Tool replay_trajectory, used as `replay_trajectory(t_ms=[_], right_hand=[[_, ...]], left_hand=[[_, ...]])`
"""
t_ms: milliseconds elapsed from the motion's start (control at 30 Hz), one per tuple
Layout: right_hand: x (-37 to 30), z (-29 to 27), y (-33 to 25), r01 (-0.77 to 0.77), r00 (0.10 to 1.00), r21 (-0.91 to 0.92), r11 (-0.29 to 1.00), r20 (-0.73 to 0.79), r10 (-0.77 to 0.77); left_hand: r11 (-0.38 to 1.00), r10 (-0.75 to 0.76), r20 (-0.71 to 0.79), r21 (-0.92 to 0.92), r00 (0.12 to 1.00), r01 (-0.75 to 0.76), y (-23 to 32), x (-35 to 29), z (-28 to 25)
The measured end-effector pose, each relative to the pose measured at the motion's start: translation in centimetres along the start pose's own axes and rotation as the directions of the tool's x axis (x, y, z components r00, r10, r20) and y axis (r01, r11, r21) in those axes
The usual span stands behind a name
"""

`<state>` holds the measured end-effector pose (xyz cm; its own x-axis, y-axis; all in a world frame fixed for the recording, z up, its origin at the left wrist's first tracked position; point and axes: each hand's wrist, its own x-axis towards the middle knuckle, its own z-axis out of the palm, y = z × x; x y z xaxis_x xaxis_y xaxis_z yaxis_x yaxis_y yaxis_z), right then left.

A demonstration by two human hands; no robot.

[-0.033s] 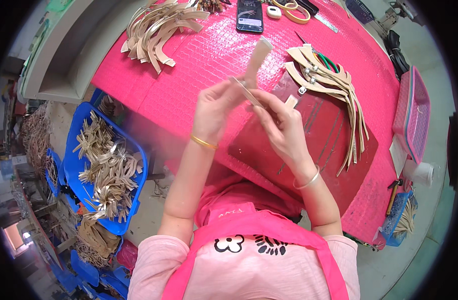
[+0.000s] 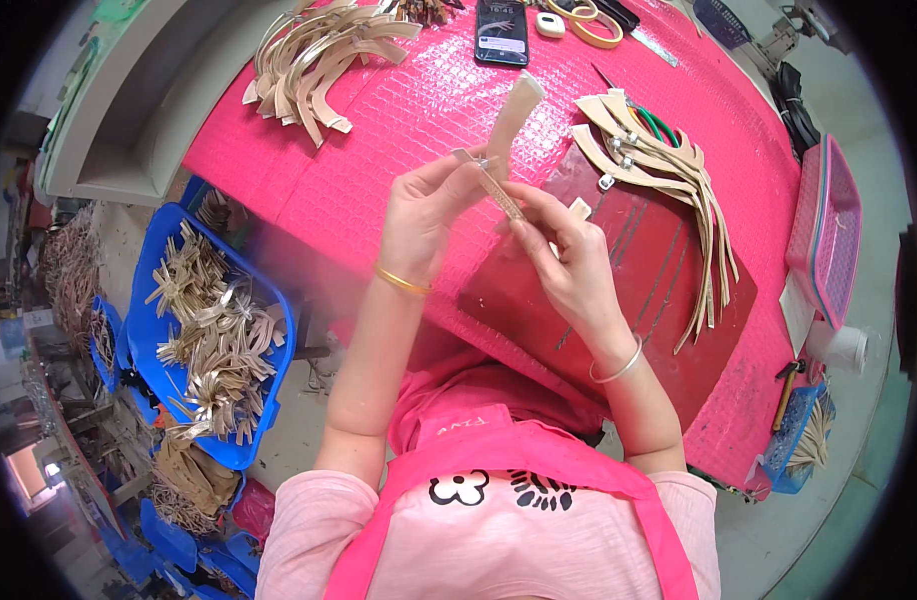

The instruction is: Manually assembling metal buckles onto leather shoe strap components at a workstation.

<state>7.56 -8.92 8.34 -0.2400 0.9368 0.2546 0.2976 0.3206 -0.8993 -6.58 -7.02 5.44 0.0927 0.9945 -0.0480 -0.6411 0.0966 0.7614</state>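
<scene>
Both of my hands hold one beige leather strap (image 2: 514, 110) up over the table. My left hand (image 2: 429, 205) pinches its lower end, where a small metal buckle sits. My right hand (image 2: 569, 260) grips a thin flat strip that runs down from the buckle toward my fingers. The wide end of the strap points up and away from me. Below my hands lies a dark red cutting mat (image 2: 649, 300) on the pink bubble-textured table cover (image 2: 409, 110).
Finished beige straps lie in a pile (image 2: 669, 170) right of my hands, and another heap (image 2: 319, 50) lies at the far left. A phone (image 2: 502, 30) lies at the back, a pink tray (image 2: 829, 230) at the right edge. A blue bin (image 2: 214, 330) of strap pieces stands on the floor at left.
</scene>
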Motion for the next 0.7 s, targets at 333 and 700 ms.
replay_trajectory(t_ms=[333,700], right_hand=[[-0.8,-0.9,0.5,-0.067,0.962,0.343,0.937,-0.225,0.152],[-0.5,-7.2,-3.4,0.048,0.979,0.092,0.995,-0.200,-0.029]], left_hand=[[0.959,-0.234,0.144,0.196,0.962,0.204,-0.1,-2.8,3.5],[0.938,-0.149,0.165,0.335,0.975,0.087,-1.6,-2.5,8.3]])
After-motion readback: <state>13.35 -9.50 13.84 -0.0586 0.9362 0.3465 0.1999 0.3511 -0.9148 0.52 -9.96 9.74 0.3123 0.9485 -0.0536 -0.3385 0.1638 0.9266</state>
